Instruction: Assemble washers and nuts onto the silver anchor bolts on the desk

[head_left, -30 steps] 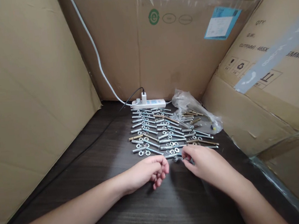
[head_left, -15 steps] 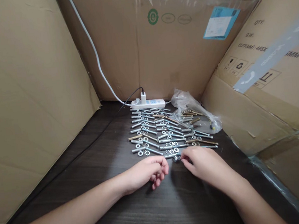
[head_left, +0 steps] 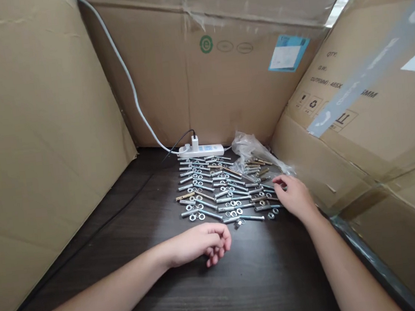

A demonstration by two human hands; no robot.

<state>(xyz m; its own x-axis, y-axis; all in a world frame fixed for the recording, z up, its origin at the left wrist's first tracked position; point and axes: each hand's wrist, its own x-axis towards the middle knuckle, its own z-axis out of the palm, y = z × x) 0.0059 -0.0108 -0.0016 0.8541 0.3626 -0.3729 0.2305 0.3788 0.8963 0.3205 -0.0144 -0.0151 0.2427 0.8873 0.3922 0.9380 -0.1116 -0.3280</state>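
My left hand (head_left: 205,242) hovers over the dark table in front of the rows, its fingers loosely curled and slightly apart, with nothing seen in it. Over the right end of the rows is my right hand (head_left: 296,198), thumb and forefinger apart; it covers the ends of some bolts there. Beside it lie a metal sleeve (head_left: 262,208) and a nut (head_left: 270,215). Closer to my left hand, a long bolt (head_left: 253,217) lies with a nut (head_left: 238,224) just in front of it. Several silver and brass-coloured bolts, sleeves, nuts and washers fill the rows behind.
A white power strip (head_left: 207,150) with a plugged-in adapter stands behind the rows. A clear plastic bag (head_left: 247,146) lies at the back right, near loose brass-coloured bolts (head_left: 262,161). A black cable (head_left: 133,195) crosses the table's left. Cardboard boxes (head_left: 148,82) wall in three sides.
My right hand has moved right and away from me, from the front bolt to the right end of the rows. My left hand stays nearly in place. The view has shifted slightly.
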